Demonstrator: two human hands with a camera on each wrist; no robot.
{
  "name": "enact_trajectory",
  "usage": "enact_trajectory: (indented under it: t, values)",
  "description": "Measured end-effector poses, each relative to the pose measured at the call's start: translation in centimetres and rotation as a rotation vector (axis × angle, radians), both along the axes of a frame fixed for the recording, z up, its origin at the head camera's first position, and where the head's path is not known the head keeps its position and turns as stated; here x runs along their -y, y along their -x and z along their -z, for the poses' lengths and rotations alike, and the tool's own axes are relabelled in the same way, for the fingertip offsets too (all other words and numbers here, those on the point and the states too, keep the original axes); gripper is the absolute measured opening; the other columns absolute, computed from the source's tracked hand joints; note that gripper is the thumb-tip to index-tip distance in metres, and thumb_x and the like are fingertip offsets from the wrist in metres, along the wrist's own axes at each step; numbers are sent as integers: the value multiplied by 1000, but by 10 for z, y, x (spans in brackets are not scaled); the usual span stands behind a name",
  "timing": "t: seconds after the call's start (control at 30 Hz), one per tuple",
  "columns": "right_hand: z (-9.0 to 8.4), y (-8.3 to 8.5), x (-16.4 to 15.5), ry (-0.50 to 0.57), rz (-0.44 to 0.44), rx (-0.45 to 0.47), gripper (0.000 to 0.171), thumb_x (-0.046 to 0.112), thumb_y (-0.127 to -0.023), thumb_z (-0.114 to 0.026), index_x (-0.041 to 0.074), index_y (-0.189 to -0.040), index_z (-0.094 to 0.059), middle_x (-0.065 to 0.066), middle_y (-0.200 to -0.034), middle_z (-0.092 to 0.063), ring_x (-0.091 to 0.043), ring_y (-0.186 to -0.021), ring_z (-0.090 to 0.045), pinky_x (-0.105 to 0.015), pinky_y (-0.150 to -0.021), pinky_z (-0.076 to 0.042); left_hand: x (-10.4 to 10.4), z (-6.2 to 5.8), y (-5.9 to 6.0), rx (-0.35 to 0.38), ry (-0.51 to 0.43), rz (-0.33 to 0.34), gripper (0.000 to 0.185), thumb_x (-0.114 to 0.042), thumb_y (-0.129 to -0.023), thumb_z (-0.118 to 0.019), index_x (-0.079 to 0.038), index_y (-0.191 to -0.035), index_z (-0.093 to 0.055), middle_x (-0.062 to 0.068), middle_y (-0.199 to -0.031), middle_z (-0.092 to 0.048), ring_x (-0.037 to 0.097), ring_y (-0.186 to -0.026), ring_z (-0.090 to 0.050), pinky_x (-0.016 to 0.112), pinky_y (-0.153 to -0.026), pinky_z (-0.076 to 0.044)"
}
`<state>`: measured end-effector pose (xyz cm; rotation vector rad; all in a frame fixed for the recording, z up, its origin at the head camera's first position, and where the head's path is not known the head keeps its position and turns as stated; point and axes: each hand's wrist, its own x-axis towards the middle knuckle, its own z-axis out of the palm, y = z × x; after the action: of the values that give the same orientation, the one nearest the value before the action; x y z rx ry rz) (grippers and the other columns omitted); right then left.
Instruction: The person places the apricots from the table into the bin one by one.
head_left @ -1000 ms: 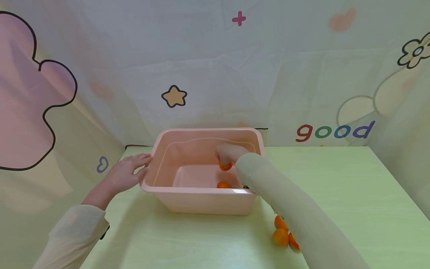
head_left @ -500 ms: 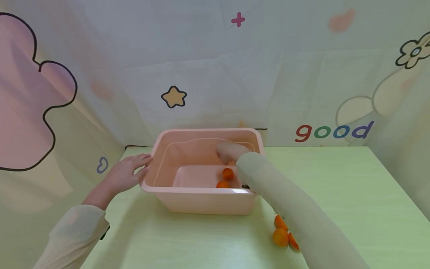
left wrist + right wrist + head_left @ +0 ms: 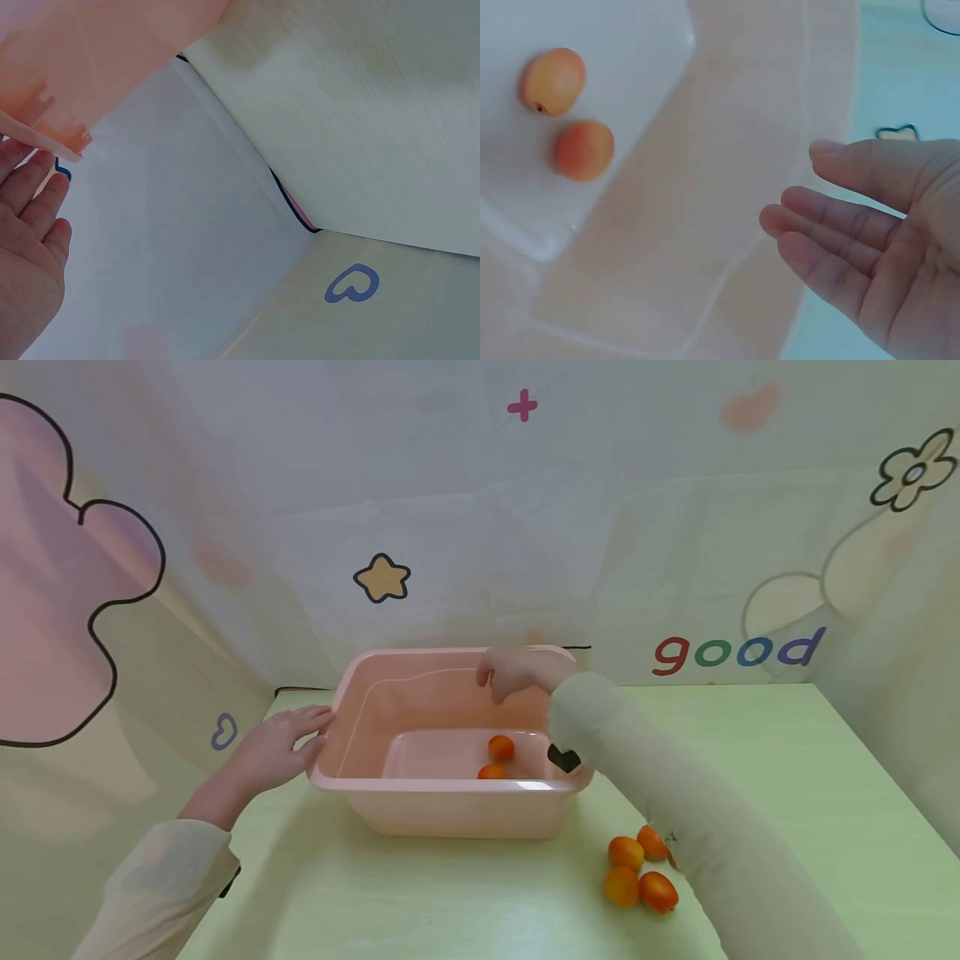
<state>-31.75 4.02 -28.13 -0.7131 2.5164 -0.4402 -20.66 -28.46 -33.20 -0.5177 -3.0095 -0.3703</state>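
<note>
I watch remotely as the right hand (image 3: 516, 671) hangs empty, fingers loose, above the pink plastic tub (image 3: 457, 810) the outstretched left hand (image 3: 277, 748) touches, oval orange fruits (image 3: 627, 856) on the table (image 3: 750, 760) back beside the right forearm (image 3: 697, 827).

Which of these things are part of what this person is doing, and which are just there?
Seemingly part of the job:
pink tub
two orange fruits inside it
more fruits outside it
left hand, at the tub's rim
right hand, empty

Just there:
pale green table
patterned backdrop
printed star
</note>
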Motion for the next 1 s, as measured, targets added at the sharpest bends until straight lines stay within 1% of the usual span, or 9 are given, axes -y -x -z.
enact_trajectory:
  t: [0.1, 0.27, 0.37, 0.47, 0.57, 0.67, 0.8, 1.0]
  values:
    - [-6, -3, -8, 34, 10, -10, 36, 10, -81, -56, 13, -117, -54, -5, -118, -52, -22, -105, -48, -35, -90, -43, -1, 0, -1, 1, -4, -1, 45, -22, -90, -48, -4, -131, -43, 18, -135, -41, 44, -121, -35, 60, -94, -31]
    - [-18, -8, -37, 144, 7, -43, 35, 12, -81, -58, 10, -116, -54, -8, -114, -55, -22, -103, -50, -35, -88, -46, -2, -1, -2, 8, -8, -4, 45, -21, -90, -48, -4, -131, -43, 18, -135, -40, 44, -121, -35, 60, -94, -31]
    - [-19, -13, -61, 221, 28, -30, 37, 12, -81, -58, 8, -118, -53, -9, -114, -54, -24, -103, -51, -36, -86, -48, -3, -2, -2, 16, -13, -8, 45, -21, -90, -48, -4, -131, -42, 18, -136, -40, 43, -121, -35, 60, -94, -31]
    - [-16, -19, -88, 271, 62, -34, 37, 12, -81, -59, 8, -117, -53, -10, -113, -55, -25, -101, -53, -36, -84, -49, -3, -2, -3, 18, -12, -9, 45, -22, -90, -48, -5, -131, -43, 18, -136, -40, 44, -121, -35, 61, -93, -31]
    - [-10, -25, -114, 313, 74, -52, 36, 10, -81, -60, 7, -116, -54, -11, -110, -55, -25, -98, -53, -36, -82, -50, -4, -3, -3, 22, -15, -11, 45, -23, -90, -48, -5, -131, -43, 18, -136, -40, 44, -120, -35, 61, -92, -31]
    - [0, -32, -136, 318, 84, -47, 36, 10, -81, -61, 6, -115, -54, -12, -109, -55, -24, -96, -54, -35, -80, -51, -4, -3, -3, 22, -15, -12, 46, -24, -90, -48, -4, -131, -42, 19, -135, -40, 44, -120, -34, 61, -93, -31]
    - [17, -43, -155, 262, 112, 0, 38, 15, -80, -62, 7, -116, -53, -11, -111, -54, -22, -94, -55, -36, -80, -51, -3, -3, -3, 20, -14, -14, 45, -23, -90, -48, -4, -131, -42, 18, -136, -39, 44, -120, -35, 61, -93, -30]
    - [45, -58, -170, 210, 120, 78, 41, 17, -78, -65, 8, -116, -53, -11, -112, -55, -19, -92, -55, -35, -79, -51, -4, -3, -3, 15, -16, -7, 45, -20, -89, -48, -3, -130, -43, 19, -135, -40, 44, -120, -35, 60, -94, -31]
